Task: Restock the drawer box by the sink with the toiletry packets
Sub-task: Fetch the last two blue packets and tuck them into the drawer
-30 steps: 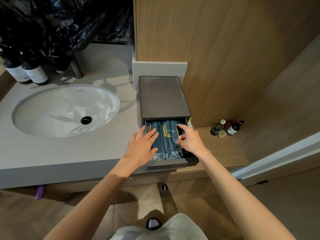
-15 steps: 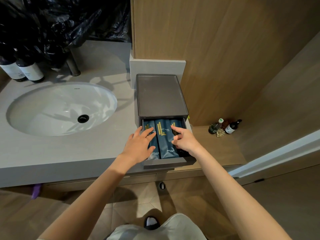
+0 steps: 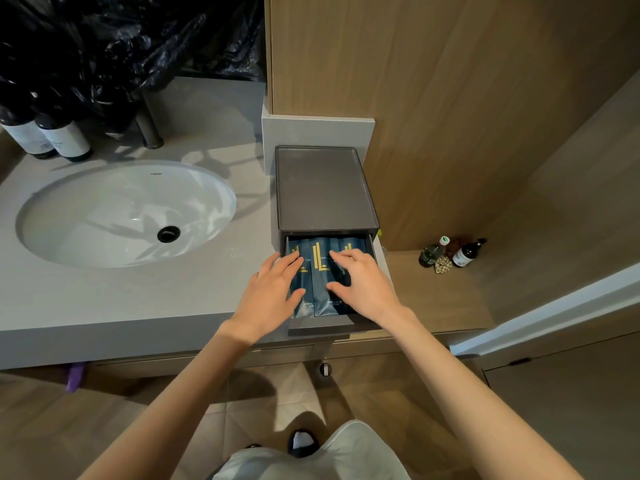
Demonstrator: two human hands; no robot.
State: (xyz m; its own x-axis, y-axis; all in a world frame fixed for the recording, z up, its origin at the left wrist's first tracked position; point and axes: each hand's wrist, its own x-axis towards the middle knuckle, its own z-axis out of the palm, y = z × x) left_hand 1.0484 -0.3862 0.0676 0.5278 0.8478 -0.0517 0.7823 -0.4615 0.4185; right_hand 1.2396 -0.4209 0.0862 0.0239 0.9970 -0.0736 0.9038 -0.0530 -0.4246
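A dark grey drawer box [image 3: 323, 188] stands on the grey counter to the right of the sink [image 3: 104, 216], its drawer [image 3: 332, 325] pulled out toward me. Dark blue toiletry packets [image 3: 320, 282] with gold marks lie side by side in the drawer. My left hand [image 3: 270, 296] rests with fingers spread flat on the left packets. Over the right packets lies my right hand [image 3: 360, 289], fingers extended and slightly bent, pressing on them. The rightmost packets are mostly hidden under that hand.
Two dark labelled bottles [image 3: 52, 136] and a faucet [image 3: 149, 126] stand behind the sink, below a black plastic bag [image 3: 121, 39]. Small bottles [image 3: 450, 254] sit on the lower wooden ledge at right. A wood wall panel rises behind the box.
Both hands have slid a little further into the drawer over the packets. The right hand has gone from pointing with one finger to lying spread over the right packets.
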